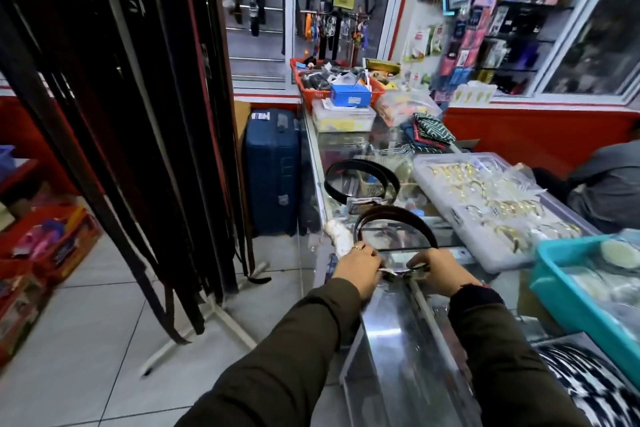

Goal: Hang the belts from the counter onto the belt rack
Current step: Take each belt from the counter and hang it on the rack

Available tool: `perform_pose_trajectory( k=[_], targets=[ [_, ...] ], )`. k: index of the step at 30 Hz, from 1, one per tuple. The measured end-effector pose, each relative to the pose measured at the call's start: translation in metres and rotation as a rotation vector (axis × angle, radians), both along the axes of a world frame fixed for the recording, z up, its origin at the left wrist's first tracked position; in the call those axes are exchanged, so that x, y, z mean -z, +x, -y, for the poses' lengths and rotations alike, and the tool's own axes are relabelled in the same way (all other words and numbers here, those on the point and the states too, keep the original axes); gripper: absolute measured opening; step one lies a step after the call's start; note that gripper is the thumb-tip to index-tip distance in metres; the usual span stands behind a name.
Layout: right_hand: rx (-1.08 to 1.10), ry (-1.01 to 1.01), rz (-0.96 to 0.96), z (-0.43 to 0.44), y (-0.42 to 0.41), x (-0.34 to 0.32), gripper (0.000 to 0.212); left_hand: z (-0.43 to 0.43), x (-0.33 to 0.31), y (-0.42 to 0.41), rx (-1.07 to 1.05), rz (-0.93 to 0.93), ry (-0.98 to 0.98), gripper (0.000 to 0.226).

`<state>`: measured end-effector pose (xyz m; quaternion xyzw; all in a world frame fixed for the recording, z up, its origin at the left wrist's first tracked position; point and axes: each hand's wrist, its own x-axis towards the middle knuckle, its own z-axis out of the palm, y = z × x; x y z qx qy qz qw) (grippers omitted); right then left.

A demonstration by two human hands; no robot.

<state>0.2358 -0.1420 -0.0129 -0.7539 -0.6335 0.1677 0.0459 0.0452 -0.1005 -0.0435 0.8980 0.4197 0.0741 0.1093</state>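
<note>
no legible text on any tag, box or sign

Two belts (394, 225) lie on the counter (398, 322), belt rack (138, 114) to its left.

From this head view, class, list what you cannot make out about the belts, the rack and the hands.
- Near belt: its buckle is covered by the left hand and right hand.
- Belt rack: its top is cut off by the frame edge.
- Far belt: the buckle is blurred.
</note>
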Motion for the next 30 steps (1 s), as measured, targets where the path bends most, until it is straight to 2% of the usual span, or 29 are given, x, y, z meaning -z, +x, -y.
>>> perform_pose_trajectory(
  k=[6,9,12,15,18,20,23,27,30],
  targets=[
    [-0.083,0.041,0.025,0.0,-0.017,-0.005,0.023,-0.001,0.005,-0.014,-0.046,0.04,0.016,0.031],
    [-0.142,0.042,-0.034,-0.005,-0.031,-0.008,0.021,-0.005,0.012,-0.034,-0.12,0.169,0.075,0.029],
    [-0.178,0.088,-0.131,-0.014,-0.06,-0.019,0.018,-0.005,0.012,-0.055,-0.263,0.513,0.045,0.031],
    [-0.25,0.17,-0.238,-0.024,-0.094,-0.032,0.018,-0.007,0.001,-0.072,-0.408,0.9,0.013,0.046],
    [-0.307,0.245,-0.38,-0.038,-0.127,-0.047,0.011,-0.012,-0.018,-0.093,-0.659,1.328,-0.126,0.053],
    [-0.322,0.258,-0.505,-0.049,-0.148,-0.057,0.015,-0.018,-0.028,-0.109,-0.773,1.507,-0.234,0.049],
    [-0.37,0.281,-0.625,-0.066,-0.18,-0.07,0.022,-0.025,-0.042,-0.139,-0.752,1.625,-0.337,0.013],
    [-0.452,0.305,-0.729,-0.083,-0.215,-0.085,0.026,-0.027,-0.061,-0.182,-0.646,1.735,-0.372,0.011],
    [-0.483,0.289,-0.814,-0.092,-0.24,-0.093,0.027,-0.027,-0.076,-0.21,-0.682,1.622,-0.257,0.007]
  ],
)
